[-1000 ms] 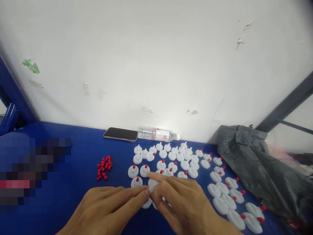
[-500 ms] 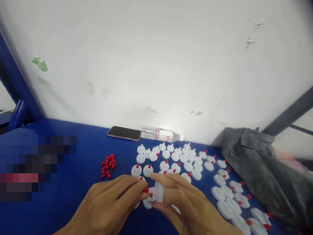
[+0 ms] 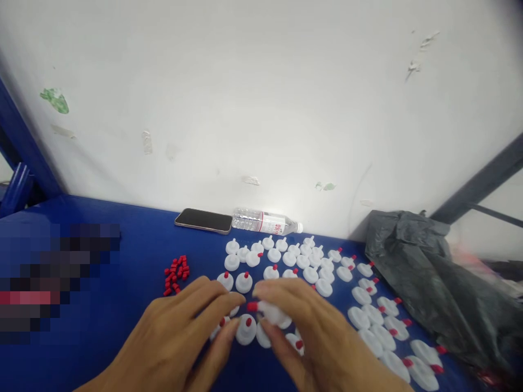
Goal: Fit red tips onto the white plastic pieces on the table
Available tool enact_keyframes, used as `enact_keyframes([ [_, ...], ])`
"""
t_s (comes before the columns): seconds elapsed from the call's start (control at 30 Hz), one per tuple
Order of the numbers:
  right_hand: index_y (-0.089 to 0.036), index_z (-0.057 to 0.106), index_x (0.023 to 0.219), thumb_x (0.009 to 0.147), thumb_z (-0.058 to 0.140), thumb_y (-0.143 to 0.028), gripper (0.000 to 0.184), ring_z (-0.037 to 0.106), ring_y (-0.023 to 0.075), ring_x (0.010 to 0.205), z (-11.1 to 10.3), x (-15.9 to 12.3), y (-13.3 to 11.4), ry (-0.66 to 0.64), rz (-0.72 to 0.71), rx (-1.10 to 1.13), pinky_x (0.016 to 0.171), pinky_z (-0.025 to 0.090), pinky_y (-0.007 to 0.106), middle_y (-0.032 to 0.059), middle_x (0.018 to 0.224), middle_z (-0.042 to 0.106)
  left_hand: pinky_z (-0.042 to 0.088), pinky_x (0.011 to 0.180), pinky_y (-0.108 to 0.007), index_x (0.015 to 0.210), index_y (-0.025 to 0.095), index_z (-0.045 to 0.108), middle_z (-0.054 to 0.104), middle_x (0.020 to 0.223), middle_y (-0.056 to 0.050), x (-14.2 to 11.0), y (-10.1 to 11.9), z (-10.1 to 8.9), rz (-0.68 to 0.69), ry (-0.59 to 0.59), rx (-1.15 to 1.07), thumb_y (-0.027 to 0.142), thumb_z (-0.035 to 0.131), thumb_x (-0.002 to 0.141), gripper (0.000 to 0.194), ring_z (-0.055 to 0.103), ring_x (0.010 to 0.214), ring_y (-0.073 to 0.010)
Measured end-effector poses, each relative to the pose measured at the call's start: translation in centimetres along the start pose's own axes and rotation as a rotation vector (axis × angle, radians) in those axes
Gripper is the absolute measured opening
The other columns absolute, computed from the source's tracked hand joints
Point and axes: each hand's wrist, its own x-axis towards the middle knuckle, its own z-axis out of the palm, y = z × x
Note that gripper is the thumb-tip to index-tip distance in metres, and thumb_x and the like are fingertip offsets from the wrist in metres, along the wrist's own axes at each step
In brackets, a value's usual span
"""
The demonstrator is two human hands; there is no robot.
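In my right hand point(image 3: 312, 326) is a white, round, funnel-shaped plastic piece point(image 3: 273, 312), pinched between thumb and fingers, its spout turned left. A red cap point(image 3: 253, 306) covers the spout's end. My left hand point(image 3: 186, 326) is just left of that cap, thumb and index finger parted with nothing between them. Beneath both hands lie more white pieces with red caps, one of them a capped white piece point(image 3: 245, 330) between the thumbs. My hands hide some of these. Left of my left hand lies a small pile of loose red caps point(image 3: 175, 275).
Several uncapped white pieces point(image 3: 274, 254) are grouped behind my hands, and more capped pieces point(image 3: 383, 337) spread right on the blue table point(image 3: 118, 218). Along the wall lie a phone point(image 3: 204, 220) and a clear plastic bottle point(image 3: 267, 222). A dark plastic bag point(image 3: 408, 239) lies at the right.
My left hand has let go of the red cap and drawn back left, its fingers parting. My right hand still holds the white piece. The view has shifted slightly.
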Motion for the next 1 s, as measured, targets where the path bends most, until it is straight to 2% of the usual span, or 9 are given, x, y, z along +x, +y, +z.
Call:
enact_keyframes([
  [0.07,-0.026,0.067,0.136,0.104,0.060,-0.018,0.034,0.083,0.0161,0.116,-1.1,0.4,1.3,0.027,0.051,-0.041,0.110,0.062,0.023,0.0009,0.123,0.087,0.063,0.069,-0.033,0.125,0.033,0.061,0.080,0.101,0.000,-0.1,-1.4,-0.1,-0.028,-0.060,0.117,0.026,0.036,0.116,0.028,0.077,0.090,-0.0217],
  [0.17,-0.031,0.073,0.126,0.104,0.062,-0.020,0.026,0.086,0.0200,0.107,-2.6,0.3,4.3,0.028,0.180,-0.112,0.102,0.070,0.030,0.0000,0.118,0.088,0.058,0.063,-0.040,0.103,0.030,0.066,0.073,0.091,-0.002,-0.3,-4.0,-0.2,-0.114,-0.203,0.331,0.024,0.036,0.113,0.033,0.071,0.088,-0.0277],
  [0.27,-0.033,0.076,0.113,0.103,0.067,-0.029,0.014,0.086,0.0232,0.101,-3.8,-0.4,7.1,-0.014,0.345,-0.114,0.079,0.074,0.031,-0.0007,0.112,0.088,0.054,0.060,-0.043,0.093,0.027,0.068,0.069,0.088,-0.005,-0.5,-6.2,-0.2,-0.223,-0.309,0.395,0.023,0.031,0.109,0.041,0.068,0.085,-0.0308],
  [0.37,-0.033,0.077,0.097,0.101,0.068,-0.039,0.011,0.083,0.0244,0.094,-5.1,-1.2,8.8,-0.112,0.442,-0.079,0.051,0.063,0.027,0.0033,0.108,0.084,0.054,0.059,-0.041,0.096,0.027,0.071,0.069,0.092,-0.006,-0.7,-7.1,-0.1,-0.319,-0.424,0.389,0.027,0.031,0.108,0.042,0.069,0.085,-0.0298],
  [0.53,-0.036,0.072,0.084,0.101,0.067,-0.042,0.018,0.073,0.0196,0.065,-6.8,-2.7,8.8,-0.357,0.533,-0.054,0.060,0.063,0.033,-0.0056,0.075,0.074,0.057,0.065,-0.046,0.097,0.027,0.070,0.071,0.099,-0.009,-0.4,-6.9,-0.4,-0.446,-0.581,0.394,0.034,0.029,0.105,0.042,0.072,0.097,-0.0344],
  [0.63,-0.038,0.074,0.080,0.096,0.072,-0.036,0.017,0.076,0.0181,0.064,-6.6,-3.5,8.1,-0.485,0.541,0.004,0.065,0.065,0.032,-0.0107,0.072,0.077,0.062,0.078,-0.052,0.096,0.026,0.070,0.073,0.100,-0.012,0.0,-6.5,-0.5,-0.464,-0.656,0.386,0.032,0.027,0.103,0.045,0.072,0.098,-0.0349],
  [0.73,-0.044,0.080,0.091,0.091,0.079,-0.037,0.008,0.083,0.0211,0.075,-6.4,-4.1,7.8,-0.492,0.539,0.014,0.071,0.070,0.033,-0.0106,0.079,0.084,0.063,0.080,-0.053,0.096,0.025,0.072,0.073,0.101,-0.014,-0.2,-6.5,-0.4,-0.437,-0.644,0.426,0.031,0.025,0.104,0.048,0.072,0.098,-0.0354],
  [0.83,-0.046,0.083,0.100,0.097,0.072,-0.035,0.016,0.086,0.0225,0.083,-7.5,-4.6,8.1,-0.364,0.547,-0.066,0.074,0.071,0.032,-0.0067,0.090,0.088,0.061,0.068,-0.046,0.095,0.023,0.073,0.072,0.096,-0.014,-0.9,-6.7,-0.1,-0.365,-0.536,0.497,0.028,0.020,0.107,0.054,0.072,0.093,-0.0350],
  [1.0,-0.038,0.085,0.094,0.096,0.071,-0.032,0.015,0.083,0.0240,0.066,-9.4,-6.8,9.3,-0.289,0.521,-0.337,0.059,0.068,0.032,-0.0007,0.081,0.087,0.063,0.069,-0.051,0.093,0.019,0.075,0.073,0.093,-0.016,-2.0,-7.4,0.0,-0.322,-0.506,0.523,0.022,0.025,0.105,0.052,0.073,0.091,-0.0398],
])
